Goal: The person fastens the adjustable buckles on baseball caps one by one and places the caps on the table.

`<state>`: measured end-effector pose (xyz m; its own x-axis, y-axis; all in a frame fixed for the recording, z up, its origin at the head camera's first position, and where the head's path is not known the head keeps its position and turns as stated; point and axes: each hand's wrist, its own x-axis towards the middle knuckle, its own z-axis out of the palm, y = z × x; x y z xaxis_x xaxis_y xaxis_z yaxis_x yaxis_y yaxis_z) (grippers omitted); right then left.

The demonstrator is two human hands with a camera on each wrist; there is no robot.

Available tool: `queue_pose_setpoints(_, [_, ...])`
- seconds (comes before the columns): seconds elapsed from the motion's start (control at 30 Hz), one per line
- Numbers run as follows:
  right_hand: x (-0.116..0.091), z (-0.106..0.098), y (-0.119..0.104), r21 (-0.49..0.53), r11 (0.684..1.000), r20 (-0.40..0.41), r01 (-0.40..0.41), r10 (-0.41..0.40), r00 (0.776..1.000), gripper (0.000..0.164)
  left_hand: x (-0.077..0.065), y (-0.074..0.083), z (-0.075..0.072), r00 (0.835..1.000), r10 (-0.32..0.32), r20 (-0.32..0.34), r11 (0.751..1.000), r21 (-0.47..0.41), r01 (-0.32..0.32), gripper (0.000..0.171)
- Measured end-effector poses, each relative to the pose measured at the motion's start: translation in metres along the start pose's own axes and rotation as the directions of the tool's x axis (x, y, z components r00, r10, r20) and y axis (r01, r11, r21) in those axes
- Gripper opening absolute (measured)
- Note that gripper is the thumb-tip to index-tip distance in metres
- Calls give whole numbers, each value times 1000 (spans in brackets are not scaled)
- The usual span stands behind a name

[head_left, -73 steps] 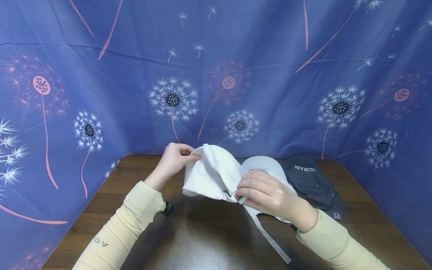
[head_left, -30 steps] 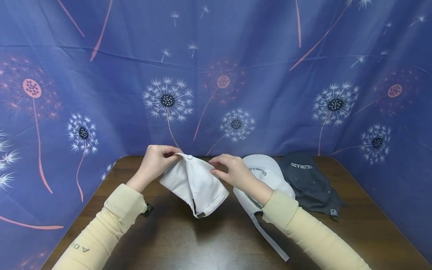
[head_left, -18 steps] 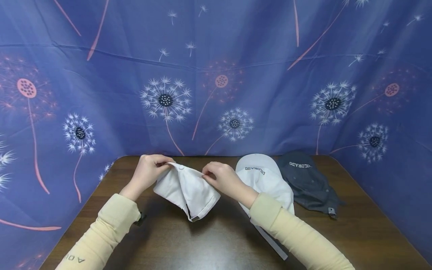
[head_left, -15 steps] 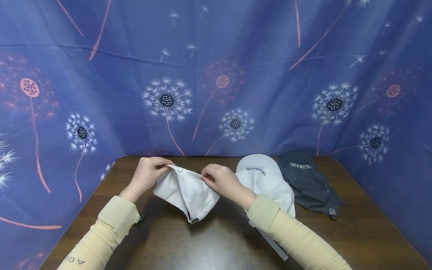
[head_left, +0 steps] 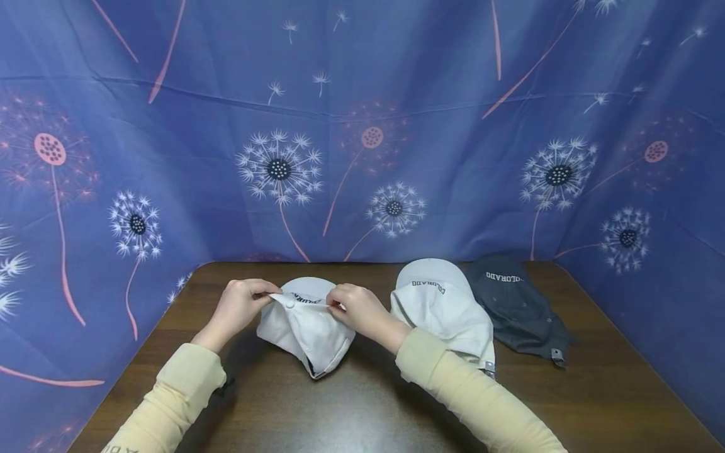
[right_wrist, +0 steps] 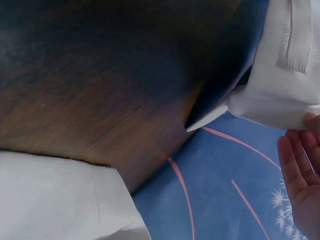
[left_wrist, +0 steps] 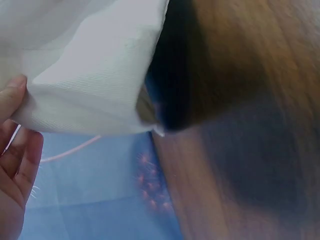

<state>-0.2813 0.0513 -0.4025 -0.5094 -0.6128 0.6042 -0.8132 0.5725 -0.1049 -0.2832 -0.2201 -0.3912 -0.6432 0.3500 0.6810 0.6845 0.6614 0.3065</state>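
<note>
A white baseball cap [head_left: 311, 330] with dark lettering hangs between both hands, its brim pointing toward the backdrop and its crown creased. My left hand [head_left: 240, 308] pinches the crown fabric on the left, close to the top button. On the other side, my right hand [head_left: 362, 311] pinches the crown behind the brim. The left wrist view shows the thumb of the left hand [left_wrist: 15, 155] on the white cloth. In the right wrist view the right hand [right_wrist: 302, 175] holds the cap's edge, where a loose strap end [right_wrist: 300, 40] lies against the fabric.
To the right, a second white cap [head_left: 447, 314] lettered COLORADO rests on the brown wooden table [head_left: 351, 415]. Beside it lies a dark grey cap [head_left: 518, 308] with the same lettering. A blue dandelion-print cloth [head_left: 340, 157] hangs behind the table.
My right hand has left the cap's back strap and now pinches its crown. Both hands have lowered the cap and moved it left, and its brim and lettering have come into view.
</note>
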Motion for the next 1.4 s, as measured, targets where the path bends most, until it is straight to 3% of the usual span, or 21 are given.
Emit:
queue_pose_setpoints(0.23, [6, 14, 4, 13, 999, 36, -29, 28, 999, 9, -9, -14, 3, 992, -94, 83, 996, 11, 94, 17])
queue_pose_setpoints(0.53, [12, 31, 9, 12, 999, 24, -48, 47, 999, 11, -6, -25, -1, 955, -194, 223, 981, 21, 194, 9])
queue_pose_setpoints(0.8, [17, 41, 7, 7, 995, 84, -102, 101, 991, 7, -5, -36, -2, 931, -234, 280, 972, 36, 233, 8])
queue_pose_setpoints(1.13, [16, 49, 3, 15, 992, 109, -129, 126, 986, 8, -11, -41, -2, 888, -304, 345, 952, 69, 299, 7])
queue_pose_setpoints(1.4, [19, 55, 5, 10, 994, 141, -109, 107, 984, 6, -14, -43, -1, 880, -327, 345, 944, 70, 323, 6])
